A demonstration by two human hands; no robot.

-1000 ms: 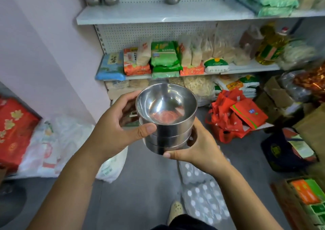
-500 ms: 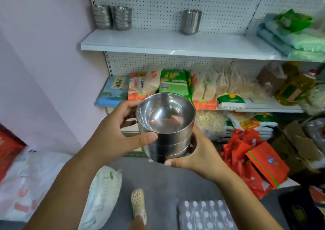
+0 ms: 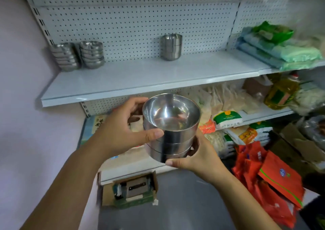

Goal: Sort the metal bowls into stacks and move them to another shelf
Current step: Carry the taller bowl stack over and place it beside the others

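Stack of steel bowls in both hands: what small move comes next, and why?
Probably raise the stack onto the white shelf, near the similar straight-sided stack. The left hand and right hand each have a grip on it just below the shelf's front edge, with bare shelf ahead.

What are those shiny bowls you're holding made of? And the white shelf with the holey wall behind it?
The stack of bowls looks like polished metal, probably stainless steel: silver and mirror-like, reflecting colours. The white shelf seems to be painted metal, smooth and glossy, with glare along its front. The pegboard back panel looks like similar painted sheet punched with rows of holes, though that's less certain.
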